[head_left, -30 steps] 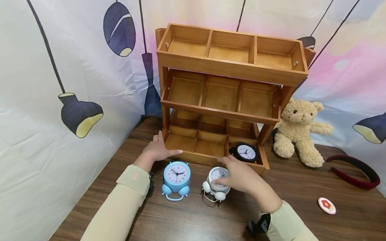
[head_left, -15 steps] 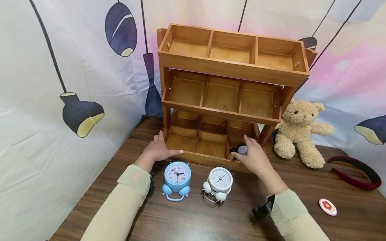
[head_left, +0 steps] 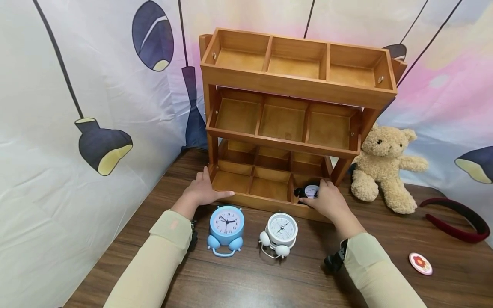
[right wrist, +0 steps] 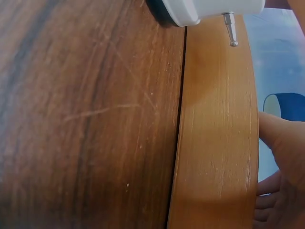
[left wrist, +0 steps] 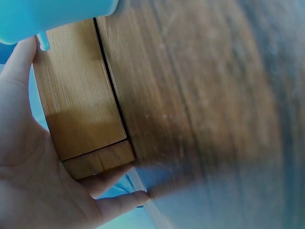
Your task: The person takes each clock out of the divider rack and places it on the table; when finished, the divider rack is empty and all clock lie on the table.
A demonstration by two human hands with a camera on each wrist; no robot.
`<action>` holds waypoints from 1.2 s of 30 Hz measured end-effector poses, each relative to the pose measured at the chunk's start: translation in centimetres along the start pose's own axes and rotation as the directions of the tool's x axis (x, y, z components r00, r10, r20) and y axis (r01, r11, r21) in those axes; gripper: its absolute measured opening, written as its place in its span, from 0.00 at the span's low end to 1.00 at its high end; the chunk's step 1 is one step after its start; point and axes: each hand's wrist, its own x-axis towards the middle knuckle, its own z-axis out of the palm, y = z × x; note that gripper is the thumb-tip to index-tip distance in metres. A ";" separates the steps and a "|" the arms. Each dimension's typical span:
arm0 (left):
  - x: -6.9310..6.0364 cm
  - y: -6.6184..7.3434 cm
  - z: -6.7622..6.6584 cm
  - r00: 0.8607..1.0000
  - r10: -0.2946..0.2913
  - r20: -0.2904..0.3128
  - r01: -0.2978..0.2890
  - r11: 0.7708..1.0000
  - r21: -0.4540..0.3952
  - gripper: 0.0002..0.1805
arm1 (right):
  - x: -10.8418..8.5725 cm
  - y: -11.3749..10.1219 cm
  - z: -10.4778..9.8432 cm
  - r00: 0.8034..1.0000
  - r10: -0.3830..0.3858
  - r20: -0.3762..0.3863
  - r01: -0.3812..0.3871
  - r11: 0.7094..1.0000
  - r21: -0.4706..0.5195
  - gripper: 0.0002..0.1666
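Note:
In the head view, a brown wooden three-tier shelf [head_left: 296, 87] with divided trays stands on the table. My left hand [head_left: 201, 190] rests on the lowest tray's left front corner, thumb stretched along its front edge. My right hand [head_left: 327, 201] reaches into that tray's right compartment and grips a black alarm clock [head_left: 311, 191], thumb in front and fingers beyond it. The hand covers part of the clock. In front of the tray lie a light blue twin-bell alarm clock [head_left: 226, 223] and a white twin-bell alarm clock [head_left: 282, 229], bells toward me.
A tan teddy bear [head_left: 385, 167] sits right of the shelf. Farther right lie a dark red headband [head_left: 456, 220] and a round flower badge [head_left: 420, 263] on the dark wood table [head_left: 246, 282]. A printed cloth [head_left: 57, 192] hangs behind and at the left.
My right hand has moved from above the white clock to the right and back, onto the black clock in the lowest tray. My left hand has stayed at the corner.

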 end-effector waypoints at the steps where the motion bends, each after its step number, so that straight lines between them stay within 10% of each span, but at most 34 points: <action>1: 0.0 0.0 0.0 1.000 0.001 -0.002 -0.001 1.000 0.001 0.73 | 0.1 0.0 0.0 1.000 0.001 0.001 -0.001 1.000 -0.006 0.61; 36: 0.0 0.0 0.0 1.000 0.000 -0.003 0.000 1.000 0.008 0.73 | 0.2 -0.1 -0.5 0.999 -0.037 0.019 0.039 0.996 -0.083 0.47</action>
